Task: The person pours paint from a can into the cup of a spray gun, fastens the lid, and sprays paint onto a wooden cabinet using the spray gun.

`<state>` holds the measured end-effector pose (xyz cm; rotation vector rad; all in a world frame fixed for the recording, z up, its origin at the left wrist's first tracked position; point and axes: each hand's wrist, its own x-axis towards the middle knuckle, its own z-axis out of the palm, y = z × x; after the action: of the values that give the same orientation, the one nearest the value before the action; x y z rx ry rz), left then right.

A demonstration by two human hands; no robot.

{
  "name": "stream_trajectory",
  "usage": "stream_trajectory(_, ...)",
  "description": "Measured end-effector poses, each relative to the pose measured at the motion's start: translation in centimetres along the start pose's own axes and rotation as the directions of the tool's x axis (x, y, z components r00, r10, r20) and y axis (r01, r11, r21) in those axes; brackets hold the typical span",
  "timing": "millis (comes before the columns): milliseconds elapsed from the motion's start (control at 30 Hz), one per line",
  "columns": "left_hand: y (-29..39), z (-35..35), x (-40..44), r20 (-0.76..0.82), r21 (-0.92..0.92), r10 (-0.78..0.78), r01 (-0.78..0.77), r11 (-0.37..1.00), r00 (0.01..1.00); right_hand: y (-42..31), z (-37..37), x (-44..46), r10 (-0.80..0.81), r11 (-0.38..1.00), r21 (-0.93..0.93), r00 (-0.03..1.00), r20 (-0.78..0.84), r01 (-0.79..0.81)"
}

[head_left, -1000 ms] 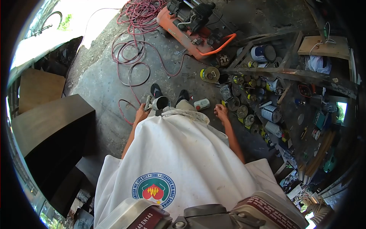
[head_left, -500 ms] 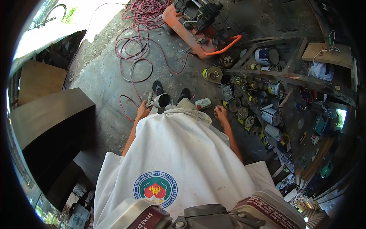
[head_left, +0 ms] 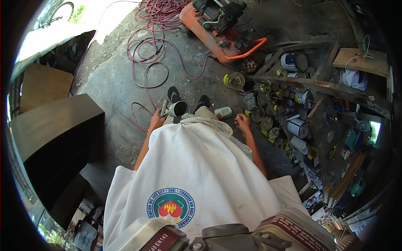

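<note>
Down at my left side, my left hand (head_left: 156,121) is closed round a spray gun (head_left: 164,108) with a metal cup (head_left: 180,109) beside it, in front of my legs. A red hose (head_left: 143,105) runs over the floor towards that hand. On the other side, my right hand (head_left: 242,122) hangs with loosely bent fingers, and nothing shows in it. Nearest to it are a white plastic bottle (head_left: 223,112) and several paint cans (head_left: 256,113). A white shirt (head_left: 201,167) covers my body, and a respirator (head_left: 226,236) fills the bottom of the view.
An orange air compressor (head_left: 205,35) stands ahead, beside a heap of coiled red hose (head_left: 161,14). To the left is a dark cabinet-like piece (head_left: 58,121) with a board (head_left: 44,88) behind it. Paint cans crowd a wooden frame (head_left: 318,83) on the right.
The view has shifted very slightly. Both hands keep nearly the same place, with the spray gun still in my left hand.
</note>
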<state>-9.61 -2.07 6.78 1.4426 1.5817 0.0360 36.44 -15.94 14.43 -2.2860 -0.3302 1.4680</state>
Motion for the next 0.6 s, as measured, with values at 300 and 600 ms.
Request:
stream_trajectory(300, 0.85, -0.11, -0.42, -0.021, 0.019, 0.014, -0.014, 1.000, 1.000, 0.30, -0.16, 0.03, -0.006, 1.000, 0.002, 1.000, 0.006, 0.006)
stream_trajectory(600, 1.14, 0.07, -0.60, -0.010, 0.004, -0.010, 0.010, 1.000, 1.000, 0.35, -0.34, 0.24, -0.015, 1.000, -0.014, 1.000, 0.011, 0.015)
